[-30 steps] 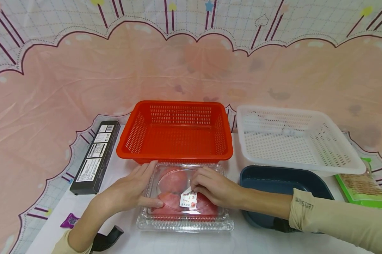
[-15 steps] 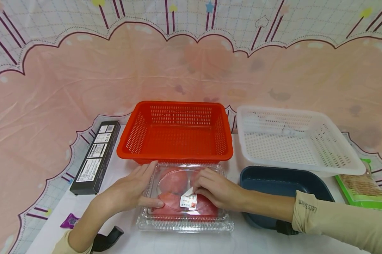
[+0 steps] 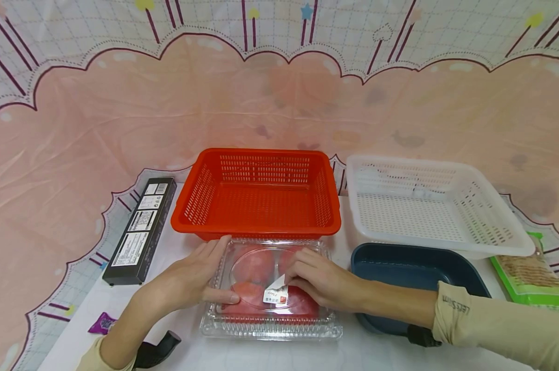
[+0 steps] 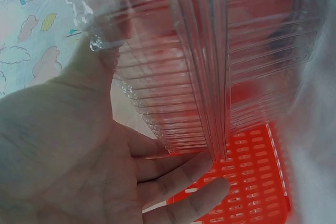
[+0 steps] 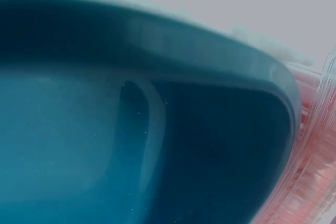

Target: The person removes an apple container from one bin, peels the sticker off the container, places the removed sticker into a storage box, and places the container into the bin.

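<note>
A clear, ribbed plastic clamshell box with a hinged lid lies at the near centre of the desk, which carries a white cloth printed with a grid and scalloped purple lines. Through the lid, round red fruits show, their kind not certain.

The left hand rests on the box's left edge, fingers extended along the rim and thumb pressed on the lid; the left wrist view shows the straight fingers lying against the ribbed wall. It grips nothing.

The right hand lies on the lid's right half, fingers bent and pinching a small white paper label with a red mark; one corner of the label stands lifted off the plastic.

Just beyond the box stands a red perforated plastic basket, rectangular with sloped sides. To its right sits a white perforated plastic basket of the same form. Near of that, touching the forearm, is a smooth dark blue-green plastic tray with rounded corners; the right wrist view shows its glossy interior.

At the left lies a long black cardboard box bearing white printed labels. A small purple wrapper lies near left. A green packet sits at the far right edge.
</note>
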`<action>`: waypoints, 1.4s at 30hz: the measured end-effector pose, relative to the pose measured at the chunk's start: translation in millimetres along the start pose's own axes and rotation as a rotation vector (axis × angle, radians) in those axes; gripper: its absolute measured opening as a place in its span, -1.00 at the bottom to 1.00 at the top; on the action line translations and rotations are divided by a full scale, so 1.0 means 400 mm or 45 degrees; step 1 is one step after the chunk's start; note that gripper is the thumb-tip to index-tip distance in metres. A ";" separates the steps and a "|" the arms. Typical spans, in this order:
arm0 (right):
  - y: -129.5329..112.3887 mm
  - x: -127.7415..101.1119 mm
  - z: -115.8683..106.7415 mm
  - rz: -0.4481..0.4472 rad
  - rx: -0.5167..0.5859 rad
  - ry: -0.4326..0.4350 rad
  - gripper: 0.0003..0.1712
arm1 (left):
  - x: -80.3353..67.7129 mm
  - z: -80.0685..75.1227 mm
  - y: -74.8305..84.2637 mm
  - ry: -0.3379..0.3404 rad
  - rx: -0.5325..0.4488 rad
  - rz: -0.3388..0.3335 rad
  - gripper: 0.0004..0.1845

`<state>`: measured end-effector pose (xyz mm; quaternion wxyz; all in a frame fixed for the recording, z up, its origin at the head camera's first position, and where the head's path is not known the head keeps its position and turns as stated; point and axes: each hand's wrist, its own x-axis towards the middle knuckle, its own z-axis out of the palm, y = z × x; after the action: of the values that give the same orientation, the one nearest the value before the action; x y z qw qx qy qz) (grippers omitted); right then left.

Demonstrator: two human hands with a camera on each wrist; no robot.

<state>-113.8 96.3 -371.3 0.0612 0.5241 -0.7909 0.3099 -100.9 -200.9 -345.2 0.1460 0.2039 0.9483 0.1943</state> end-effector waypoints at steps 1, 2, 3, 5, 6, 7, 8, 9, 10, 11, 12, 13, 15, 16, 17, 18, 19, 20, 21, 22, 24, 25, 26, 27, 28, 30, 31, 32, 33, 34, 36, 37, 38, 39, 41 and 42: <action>-0.001 -0.001 -0.001 -0.004 -0.003 0.000 -0.76 | 0.000 -0.001 0.001 0.000 0.002 0.002 0.33; -0.002 -0.002 -0.002 -0.013 -0.010 0.001 -0.76 | -0.001 -0.002 0.001 -0.001 0.004 0.003 0.33; -0.002 -0.003 -0.003 -0.024 -0.017 0.004 -0.76 | -0.001 -0.003 0.002 -0.002 0.008 0.005 0.33; -0.004 -0.005 -0.005 -0.047 -0.034 0.016 -0.77 | -0.001 -0.004 0.003 -0.001 0.011 0.009 0.33; -0.004 -0.006 -0.005 -0.059 -0.044 0.024 -0.78 | -0.001 -0.005 0.004 -0.001 0.011 0.009 0.33; -0.005 -0.006 -0.006 -0.074 -0.059 0.032 -0.79 | -0.001 -0.005 0.004 -0.002 0.012 0.009 0.33; -0.005 -0.007 -0.006 -0.082 -0.062 0.037 -0.79 | -0.001 -0.005 0.004 -0.001 0.011 0.009 0.33; -0.006 -0.008 -0.007 -0.084 -0.060 0.041 -0.78 | -0.001 -0.004 0.004 -0.002 0.010 0.003 0.33; -0.006 -0.009 -0.007 -0.083 -0.056 0.043 -0.78 | -0.001 -0.004 0.003 -0.003 0.010 -0.003 0.33; -0.007 -0.010 -0.007 -0.087 -0.051 0.045 -0.78 | 0.000 -0.003 0.003 -0.004 0.009 -0.009 0.33; -0.007 -0.011 -0.008 -0.089 -0.045 0.046 -0.77 | 0.000 -0.002 0.003 -0.002 0.011 -0.010 0.34; -0.008 -0.013 -0.008 -0.097 -0.041 0.050 -0.76 | 0.001 0.000 0.003 -0.002 0.014 -0.015 0.34; -0.009 -0.014 -0.007 -0.106 -0.032 0.058 -0.74 | 0.002 0.003 0.002 0.001 0.021 -0.023 0.34; -0.010 -0.015 -0.007 -0.116 -0.033 0.065 -0.74 | 0.002 0.004 0.002 0.004 0.025 -0.021 0.34; -0.010 -0.016 -0.006 -0.120 -0.029 0.068 -0.74 | 0.002 0.005 0.002 0.007 0.027 -0.019 0.34; -0.010 -0.017 -0.006 -0.127 -0.030 0.075 -0.74 | 0.002 0.005 0.002 0.009 0.031 -0.016 0.34; -0.011 -0.018 -0.006 -0.134 -0.029 0.080 -0.73 | 0.002 0.005 0.002 0.011 0.032 -0.014 0.34; -0.011 -0.019 -0.007 -0.133 -0.022 0.080 -0.73 | 0.002 0.006 0.002 0.013 0.034 -0.012 0.34; -0.012 -0.020 -0.007 -0.135 -0.017 0.081 -0.72 | 0.002 0.006 0.002 0.014 0.034 -0.010 0.34; -0.014 -0.021 -0.008 -0.138 -0.016 0.081 -0.71 | 0.002 0.006 0.002 0.014 0.036 -0.008 0.34; -0.016 -0.023 -0.010 -0.134 -0.011 0.073 -0.71 | 0.002 0.006 0.002 0.016 0.038 -0.004 0.34; -0.017 -0.024 -0.010 -0.135 -0.011 0.071 -0.71 | 0.002 0.006 0.002 0.017 0.038 -0.003 0.34; -0.017 -0.025 -0.011 -0.137 -0.011 0.070 -0.71 | 0.002 0.006 0.001 0.018 0.038 -0.001 0.34; -0.018 -0.026 -0.011 -0.139 -0.014 0.070 -0.72 | 0.002 0.006 0.001 0.020 0.040 0.000 0.34; -0.018 -0.026 -0.011 -0.131 -0.009 0.067 -0.72 | 0.002 0.005 0.002 0.020 0.042 0.002 0.34; -0.019 -0.028 -0.011 -0.124 -0.003 0.065 -0.73 | 0.002 0.005 0.002 0.023 0.039 0.005 0.34; -0.019 -0.029 -0.011 -0.128 -0.004 0.068 -0.73 | 0.002 0.005 0.002 0.023 0.037 0.005 0.34; -0.019 -0.030 -0.011 -0.120 0.003 0.065 -0.74 | 0.002 0.005 0.002 0.024 0.035 0.005 0.34; -0.020 -0.031 -0.011 -0.116 0.004 0.062 -0.75 | 0.002 0.005 0.003 0.025 0.034 0.004 0.34; -0.020 -0.033 -0.011 -0.114 0.004 0.061 -0.76 | 0.002 0.005 0.003 0.025 0.030 0.005 0.34; -0.020 -0.036 -0.011 -0.122 -0.004 0.062 -0.78 | 0.003 0.005 0.003 0.027 0.022 0.004 0.34; -0.020 -0.037 -0.011 -0.131 -0.011 0.065 -0.79 | 0.003 0.005 0.003 0.027 0.021 0.003 0.34; -0.021 -0.038 -0.011 -0.135 -0.014 0.067 -0.80 | 0.003 0.005 0.003 0.028 0.019 0.004 0.34; -0.021 -0.039 -0.011 -0.143 -0.020 0.072 -0.80 | 0.003 0.005 0.003 0.027 0.020 0.003 0.34; -0.022 -0.041 -0.011 -0.150 -0.025 0.079 -0.81 | 0.002 0.004 0.004 0.025 0.019 0.002 0.34; -0.022 -0.042 -0.011 -0.153 -0.029 0.081 -0.82 | 0.003 0.004 0.003 0.025 0.018 0.001 0.34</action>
<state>-99.7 109.6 -370.9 0.1106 0.5597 -0.7592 0.3132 -100.7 -198.7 -346.3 0.1353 0.2037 0.9510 0.1895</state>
